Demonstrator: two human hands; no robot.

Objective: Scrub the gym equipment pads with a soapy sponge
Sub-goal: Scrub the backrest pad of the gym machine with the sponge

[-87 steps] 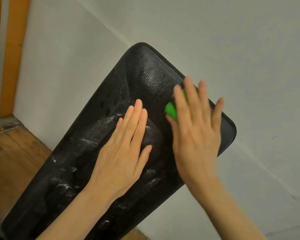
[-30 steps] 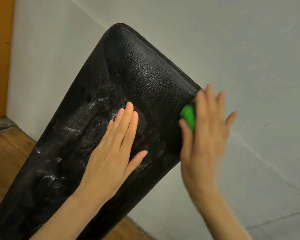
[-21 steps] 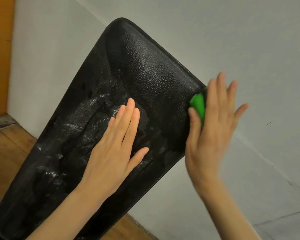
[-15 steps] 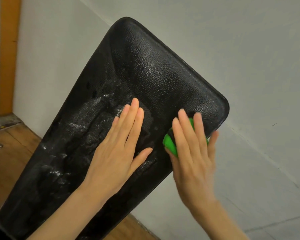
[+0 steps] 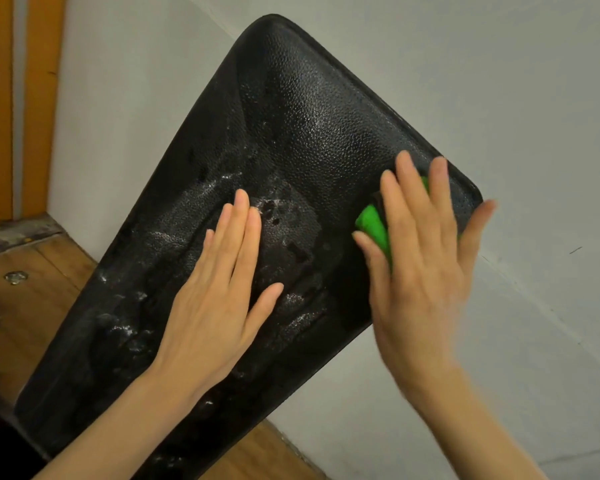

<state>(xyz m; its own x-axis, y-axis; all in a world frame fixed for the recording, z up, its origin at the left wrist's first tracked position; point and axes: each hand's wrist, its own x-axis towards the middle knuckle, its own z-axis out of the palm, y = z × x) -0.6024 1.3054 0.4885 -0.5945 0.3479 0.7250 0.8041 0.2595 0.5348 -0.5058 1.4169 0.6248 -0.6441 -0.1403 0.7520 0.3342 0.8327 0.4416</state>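
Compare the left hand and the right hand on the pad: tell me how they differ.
The left hand lies flat and bare on the black pad, near its sudsy middle; the right hand presses a green sponge against the pad's right edge. The left hand looks sharp, while the right hand is blurred. The left hand sits fully over the pad; the right hand's little finger overhangs the edge. Both have straight fingers.
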